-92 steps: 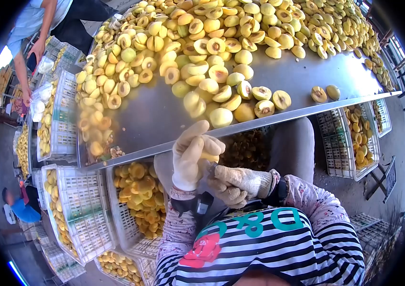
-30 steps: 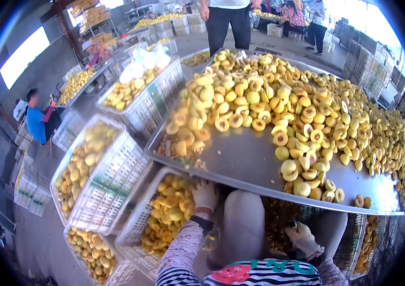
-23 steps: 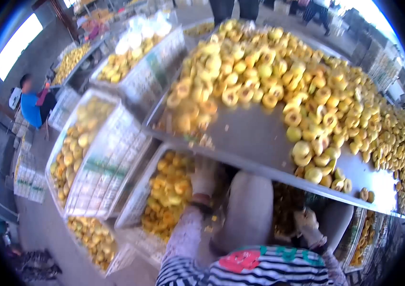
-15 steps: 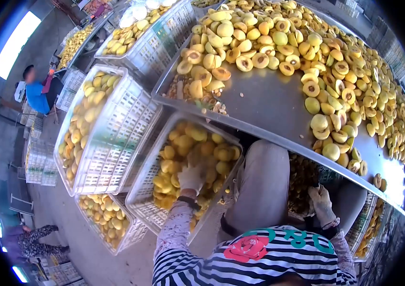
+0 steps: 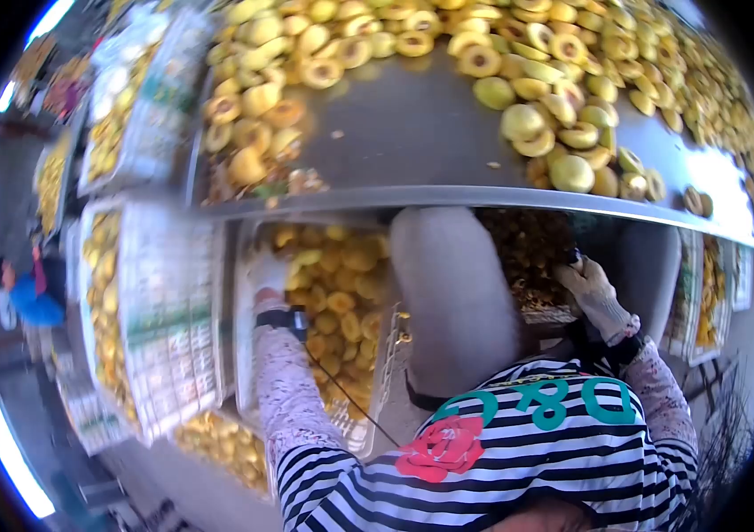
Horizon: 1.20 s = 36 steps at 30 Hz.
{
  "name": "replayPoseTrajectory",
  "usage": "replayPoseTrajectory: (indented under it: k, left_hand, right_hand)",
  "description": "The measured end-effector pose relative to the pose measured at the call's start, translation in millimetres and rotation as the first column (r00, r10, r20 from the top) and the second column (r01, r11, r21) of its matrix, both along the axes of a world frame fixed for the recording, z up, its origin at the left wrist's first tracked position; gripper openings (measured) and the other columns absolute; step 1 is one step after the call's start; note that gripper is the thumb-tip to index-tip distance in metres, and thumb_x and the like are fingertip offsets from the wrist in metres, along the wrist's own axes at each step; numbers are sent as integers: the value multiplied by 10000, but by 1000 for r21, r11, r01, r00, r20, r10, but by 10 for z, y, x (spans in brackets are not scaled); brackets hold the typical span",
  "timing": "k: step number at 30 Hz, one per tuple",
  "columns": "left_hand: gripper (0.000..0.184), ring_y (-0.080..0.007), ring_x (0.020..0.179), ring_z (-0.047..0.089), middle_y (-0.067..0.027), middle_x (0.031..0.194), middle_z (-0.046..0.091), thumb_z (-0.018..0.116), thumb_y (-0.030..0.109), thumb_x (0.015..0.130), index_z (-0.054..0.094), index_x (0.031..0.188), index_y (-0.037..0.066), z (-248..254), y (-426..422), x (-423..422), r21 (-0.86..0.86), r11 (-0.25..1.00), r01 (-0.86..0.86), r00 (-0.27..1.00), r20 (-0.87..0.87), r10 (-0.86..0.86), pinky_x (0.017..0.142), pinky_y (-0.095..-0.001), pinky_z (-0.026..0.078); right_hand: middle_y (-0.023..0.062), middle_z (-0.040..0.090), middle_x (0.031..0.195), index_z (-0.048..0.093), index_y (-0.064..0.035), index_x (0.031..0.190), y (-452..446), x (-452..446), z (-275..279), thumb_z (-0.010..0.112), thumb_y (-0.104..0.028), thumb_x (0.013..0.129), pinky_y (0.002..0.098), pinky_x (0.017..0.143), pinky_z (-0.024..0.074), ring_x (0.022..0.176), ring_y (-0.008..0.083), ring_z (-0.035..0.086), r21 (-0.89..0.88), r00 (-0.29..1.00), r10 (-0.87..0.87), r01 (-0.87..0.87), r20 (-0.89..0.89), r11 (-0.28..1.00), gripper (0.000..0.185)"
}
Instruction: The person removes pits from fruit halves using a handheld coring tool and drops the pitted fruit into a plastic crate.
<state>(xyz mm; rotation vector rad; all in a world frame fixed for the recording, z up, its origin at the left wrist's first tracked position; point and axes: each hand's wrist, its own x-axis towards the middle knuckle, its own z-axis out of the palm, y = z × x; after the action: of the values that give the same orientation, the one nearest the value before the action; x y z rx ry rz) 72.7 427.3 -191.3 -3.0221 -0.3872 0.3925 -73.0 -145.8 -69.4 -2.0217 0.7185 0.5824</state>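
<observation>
My left hand, in a pale glove, reaches to the left side of a white plastic crate beside my knee. Yellow stone fruit, looking like peaches, fills that crate. Motion blur hides its fingers. My right hand, in a knitted glove, is closed near my other knee. A small dark object shows at its fingertips, too small to name. Between my legs, below the table edge, lies a dark heap of brownish bits.
A metal table stands in front, with many halved fruits piled on it. Scraps lie at its left corner. More fruit-filled crates are stacked at left, and another crate is at right. A person in blue sits far left.
My left hand has moved from the middle of the fruit to the crate's left side. My right hand stays by my knee. The whole view has turned and shifted.
</observation>
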Motion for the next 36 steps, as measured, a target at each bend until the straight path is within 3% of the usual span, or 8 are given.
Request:
replayPoseTrajectory:
  k: [13, 15, 19, 27, 29, 30, 31, 36]
  left_hand:
    - [819, -428, 1376, 404, -301, 1459, 445, 822, 444, 721, 567, 1393, 51, -1, -375, -149, -237, 971, -33, 994, -112, 6, 1144, -458, 371]
    - [696, -414, 1232, 536, -270, 1305, 548, 814, 469, 702, 648, 1279, 116, -194, -540, -524, 38, 952, 305, 950, -78, -302, 993, -507, 499]
    - [682, -462, 1276, 496, -247, 1451, 476, 761, 486, 747, 608, 1319, 149, -440, -873, -1458, -416, 908, 45, 991, -93, -92, 1045, -521, 449]
    - [578, -389, 1147, 596, -235, 1242, 648, 753, 410, 772, 651, 1230, 73, 344, -550, -1594, -301, 952, 61, 639, -720, -269, 978, -404, 494]
    - [318, -258, 859, 730, -154, 953, 755, 727, 268, 849, 719, 1008, -7, 443, -312, -1471, -738, 660, -139, 917, -347, -195, 724, -371, 562]
    - [197, -177, 790, 694, -87, 900, 743, 664, 102, 908, 709, 1049, -28, 1490, -1244, -1396, -530, 789, 312, 922, -33, -386, 693, -309, 545]
    - [200, -116, 770, 640, -48, 924, 714, 632, 84, 946, 698, 1088, -40, 1948, -1809, -1356, -767, 635, -89, 985, -160, -56, 683, -246, 512]
    - [313, -194, 1055, 656, -140, 1132, 706, 605, -17, 876, 695, 1176, -28, 2717, -3408, -1265, -972, 181, 150, 880, 48, -473, 938, -300, 491]
  right_hand:
    - [-64, 379, 572, 439, -215, 828, -24, 98, 99, 636, -381, 984, 260, 429, 281, 436, 75, 306, 621, 733, -675, 570, -89, 538, 302]
    - [-72, 373, 572, 443, -218, 815, -86, 58, 38, 627, -384, 989, 256, 437, 281, 434, 70, 301, 666, 690, -712, 592, -129, 453, 303]
    - [-62, 393, 577, 454, -203, 814, -190, -16, -18, 612, -384, 997, 276, 445, 297, 437, 80, 329, 736, 711, -688, 543, -148, 403, 302]
    - [-75, 377, 580, 485, -208, 799, -399, -163, 206, 617, -378, 989, 282, 479, 292, 454, 74, 332, 814, 690, -684, 525, -237, 248, 287]
    - [-64, 399, 580, 486, -193, 810, -460, -278, 275, 609, -357, 994, 289, 468, 333, 441, 79, 348, 840, 724, -668, 462, -171, 285, 275]
    - [-60, 404, 580, 487, -188, 814, -490, -324, 354, 606, -350, 996, 290, 464, 343, 437, 81, 353, 841, 729, -669, 445, -143, 306, 271]
    - [-56, 409, 580, 489, -184, 818, -536, -357, 435, 603, -342, 999, 292, 461, 354, 433, 82, 357, 844, 736, -668, 425, -111, 328, 266]
    - [-18, 429, 578, 518, -107, 874, -1015, -561, 824, 573, -309, 1020, 284, 462, 379, 427, 92, 381, 912, 663, -730, 179, 165, 368, 255]
